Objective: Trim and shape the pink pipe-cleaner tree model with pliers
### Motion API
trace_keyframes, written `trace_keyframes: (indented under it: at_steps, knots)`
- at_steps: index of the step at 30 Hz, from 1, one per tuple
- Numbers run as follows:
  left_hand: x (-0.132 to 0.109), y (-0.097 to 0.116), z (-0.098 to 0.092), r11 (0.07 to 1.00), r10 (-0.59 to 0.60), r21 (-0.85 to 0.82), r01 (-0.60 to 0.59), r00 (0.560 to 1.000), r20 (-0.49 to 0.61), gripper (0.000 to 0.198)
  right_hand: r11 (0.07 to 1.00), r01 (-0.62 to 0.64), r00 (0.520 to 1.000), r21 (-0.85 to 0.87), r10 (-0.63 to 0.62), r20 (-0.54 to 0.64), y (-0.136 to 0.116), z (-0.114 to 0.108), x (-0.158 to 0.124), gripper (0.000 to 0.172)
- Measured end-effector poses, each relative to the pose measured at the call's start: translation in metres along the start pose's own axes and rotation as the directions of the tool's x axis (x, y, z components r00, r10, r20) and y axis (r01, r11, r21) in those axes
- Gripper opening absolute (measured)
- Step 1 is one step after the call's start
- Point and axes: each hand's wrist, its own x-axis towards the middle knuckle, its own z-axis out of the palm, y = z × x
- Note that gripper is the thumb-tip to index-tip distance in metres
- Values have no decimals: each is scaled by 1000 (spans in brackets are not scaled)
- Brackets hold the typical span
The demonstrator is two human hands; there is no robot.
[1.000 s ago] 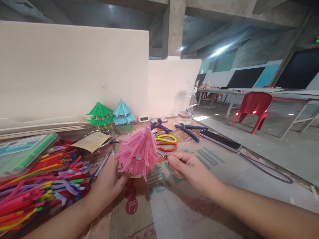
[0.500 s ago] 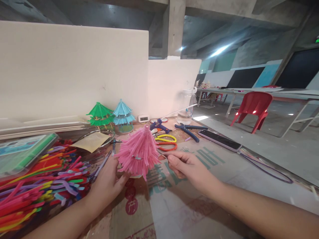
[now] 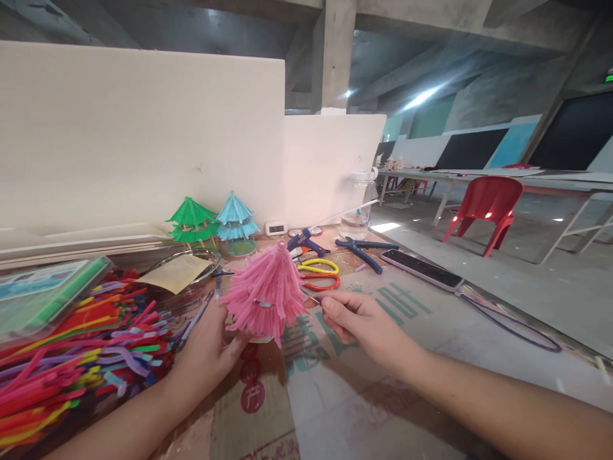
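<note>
A pink pavilion model (image 3: 268, 294) made of fuzzy pipe-cleaner strips, with a two-tiered pointed roof, is held upright over the table. My left hand (image 3: 215, 335) grips it low on its left side; the fingertips are hidden behind the pink fringe. To its right, my right hand (image 3: 352, 316) is closed in a pinch on a thin metallic stick (image 3: 312, 298), whose other end reaches the model's right edge. I cannot make out what kind of tool it is. Behind the model stand a green pavilion model (image 3: 191, 220) and a light blue one (image 3: 237, 223).
Colourful pipe cleaners (image 3: 96, 358) heap at the left beneath a plastic case (image 3: 52, 294). Behind lie a blue glue gun (image 3: 309, 243), scissors (image 3: 323, 281), pliers (image 3: 364, 251) and a phone (image 3: 421, 269). A water bottle (image 3: 358, 207) stands by the white board (image 3: 143, 140).
</note>
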Motion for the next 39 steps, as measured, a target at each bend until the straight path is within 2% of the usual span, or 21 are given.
trace_keyframes:
  at_steps: [6,13,23,31,39]
  knots:
    - [0,0,0,1000,-15,-5,15,1000,0,34,996,38,999,-79,-39,-6,-1,1,-1,61]
    - [-1,-1,-1,999,28,20,-28,1000,-7,33,1000,-17,1000,-20,16,-6,-1,0,-1,58]
    - [1,1,-1,1000,6,0,-6,1000,13,33,990,32,999,-140,-34,-10,-3,0,-3,62]
    - [1,3,-2,1000,-5,-3,5,1000,5,37,999,13,1000,-32,-13,-4,-2,1,-1,59]
    - [-1,-3,0,999,38,28,-37,999,-3,35,1000,-5,1000,-22,5,-7,-1,1,-2,58]
